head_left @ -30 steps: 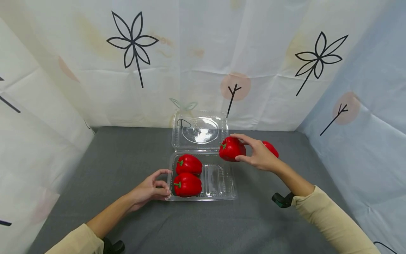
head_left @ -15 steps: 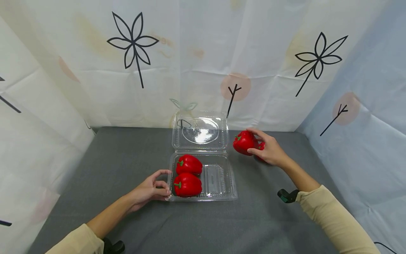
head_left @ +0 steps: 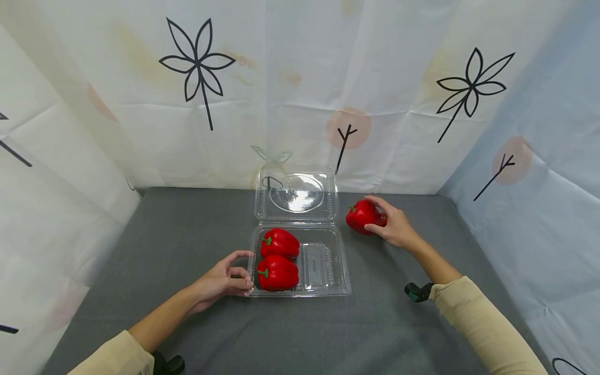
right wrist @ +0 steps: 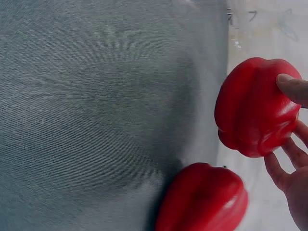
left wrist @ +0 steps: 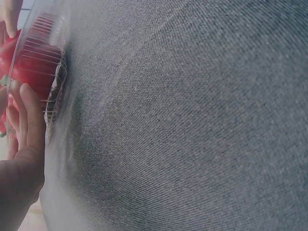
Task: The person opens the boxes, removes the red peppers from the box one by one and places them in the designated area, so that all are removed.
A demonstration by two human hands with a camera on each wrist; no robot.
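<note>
My right hand (head_left: 396,227) grips a red bell pepper (head_left: 360,217) by its sides, to the right of the clear plastic container (head_left: 323,265). A second pepper (head_left: 383,220) is partly hidden behind that hand; the right wrist view shows it (right wrist: 202,199) on the cloth, below the held pepper (right wrist: 255,108), which appears raised. Two more red peppers, one farther back (head_left: 279,243) and one nearer (head_left: 277,273), lie in the container's left half, stems pointing left. My left hand (head_left: 220,281) holds the container's left edge, its fingers along the wall in the left wrist view (left wrist: 26,139).
The container's lid (head_left: 296,192) stands open at the back, near the patterned curtain (head_left: 300,94). Grey cloth (head_left: 300,338) covers the table. Curtains also hang on the left and right sides.
My right hand has carried its pepper from the container's back right corner to the right, then lowered it slightly beside the other pepper. My left hand has stayed put.
</note>
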